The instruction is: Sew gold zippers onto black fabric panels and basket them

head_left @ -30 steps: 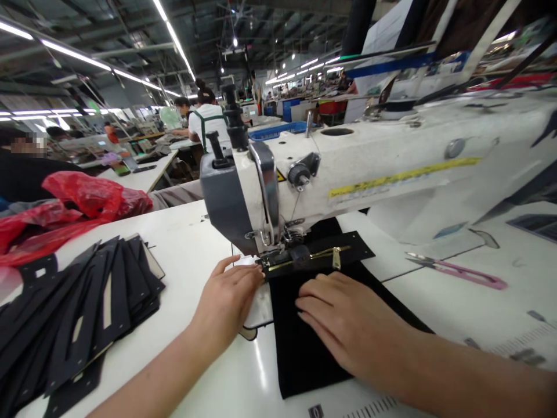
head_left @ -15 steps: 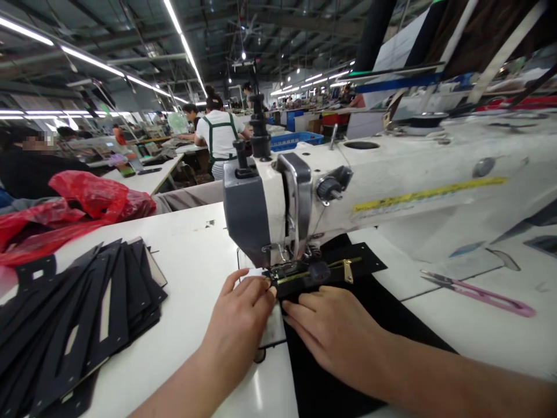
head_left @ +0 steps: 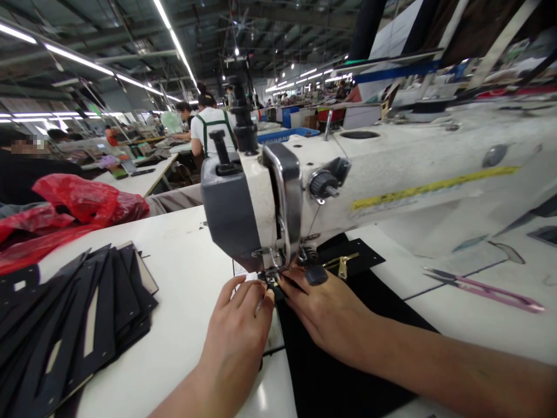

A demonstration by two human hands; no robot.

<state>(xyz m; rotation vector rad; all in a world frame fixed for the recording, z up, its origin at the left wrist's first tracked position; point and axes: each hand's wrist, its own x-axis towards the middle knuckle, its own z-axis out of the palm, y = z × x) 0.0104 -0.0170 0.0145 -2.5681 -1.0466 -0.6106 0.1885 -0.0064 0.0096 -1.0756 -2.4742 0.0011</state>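
A black strip [head_left: 368,255] with a brass zipper lies over a larger black fabric panel [head_left: 335,377] beneath the sewing machine [head_left: 230,215]. Its gold zipper pull [head_left: 343,267] shows to the right of the needle area. My left hand [head_left: 237,334] is closed, thumb and fingers pinching the strip's left end beside the presser foot. My right hand [head_left: 333,307] lies on the strip and panel, fingers stretched out toward the foot and covering part of the zipper. A dark machine part hides some of its knuckles.
Black strips with eyelets [head_left: 87,325] lie fanned out at the left. Behind them is a red plastic bag [head_left: 91,200]. Pink-handled thread snips [head_left: 491,290] rest at the right. A person in a green-strapped apron [head_left: 213,128] stands farther back.
My right hand has moved up and forward onto the zipper, close to the presser foot. My left hand has barely moved. The camera view has shifted slightly.
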